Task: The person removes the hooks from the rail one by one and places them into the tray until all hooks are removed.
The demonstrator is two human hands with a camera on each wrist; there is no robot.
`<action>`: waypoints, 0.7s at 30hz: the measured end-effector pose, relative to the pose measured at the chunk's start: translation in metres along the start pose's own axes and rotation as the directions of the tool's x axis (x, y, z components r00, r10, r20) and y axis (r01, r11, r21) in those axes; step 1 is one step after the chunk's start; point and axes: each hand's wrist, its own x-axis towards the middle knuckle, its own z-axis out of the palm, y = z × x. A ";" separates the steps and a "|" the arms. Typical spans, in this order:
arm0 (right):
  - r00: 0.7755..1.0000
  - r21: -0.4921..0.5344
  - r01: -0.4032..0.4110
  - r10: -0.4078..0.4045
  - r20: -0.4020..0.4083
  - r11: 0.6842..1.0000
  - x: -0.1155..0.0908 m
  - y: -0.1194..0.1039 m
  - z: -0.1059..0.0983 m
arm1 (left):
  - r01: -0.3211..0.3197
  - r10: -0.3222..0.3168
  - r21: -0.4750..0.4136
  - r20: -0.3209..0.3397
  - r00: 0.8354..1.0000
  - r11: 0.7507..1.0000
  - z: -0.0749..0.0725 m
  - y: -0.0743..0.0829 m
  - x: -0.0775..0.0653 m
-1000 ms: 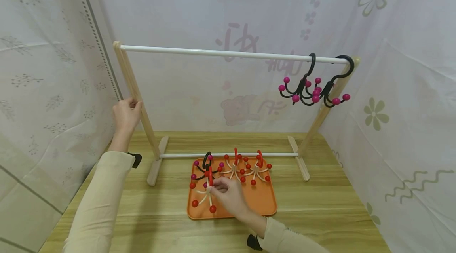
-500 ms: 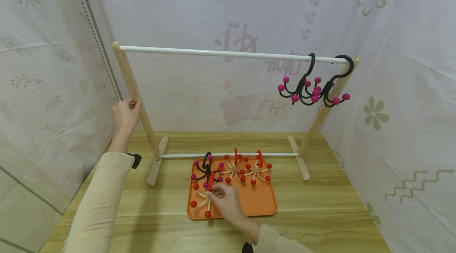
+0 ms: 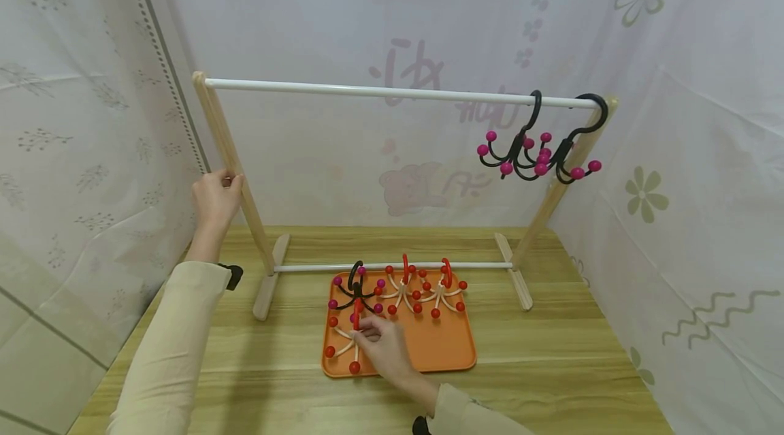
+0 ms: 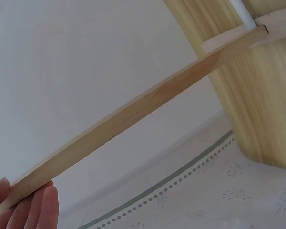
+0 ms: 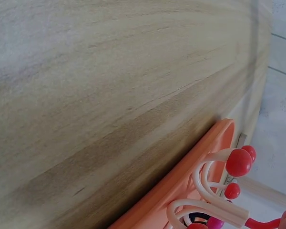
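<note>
Right hand: the right hand (image 3: 386,350) reaches over the orange tray (image 3: 444,346), thumb and fingers pinched together on the red hook of a white hanger (image 5: 229,213) tipped with red balls.
Held hanger: at the tray's front left corner, hook upward, its curved arms spread beneath the fingers; whether they touch the tray cannot be told.
Left hand: the left hand (image 3: 217,197) grips the left post (image 3: 214,125) of a wooden rack partway up, thumb on one side and curled fingers on the other, as the left wrist view shows.
Tray, back row: a black hanger (image 3: 358,292) with magenta balls sits at left, just behind the held one; beside it stand a middle white hanger (image 3: 402,291) and a right-hand white hanger (image 3: 440,291), both with red hooks and red balls.
Upper rail: from the white upper rail (image 3: 367,90), near its right end, hang two black hangers (image 3: 517,149) with magenta balls, side by side.
Rack base: a white lower rail (image 3: 318,267) runs low between the posts, just behind the tray.
Setting: rack and tray stand on a wood-grain worktop (image 3: 551,367), before a pale patterned curtain (image 3: 306,163).
</note>
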 end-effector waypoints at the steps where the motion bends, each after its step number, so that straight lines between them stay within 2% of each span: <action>1: 1.000 -0.002 0.005 -0.005 0.002 1.000 0.000 0.000 0.000 | 0.001 -0.001 0.000 0.001 1.000 1.000 0.000 0.000 0.000; 10: 1.000 -0.021 0.014 -0.014 0.011 1.000 0.001 0.000 0.002 | 0.019 -0.019 -0.008 0.022 1.000 1.000 -0.002 -0.001 0.000; 21: 0.997 -0.048 -0.041 0.043 0.060 0.998 0.005 -0.005 -0.007 | 0.015 -0.015 -0.006 0.014 1.000 1.000 -0.001 0.001 0.000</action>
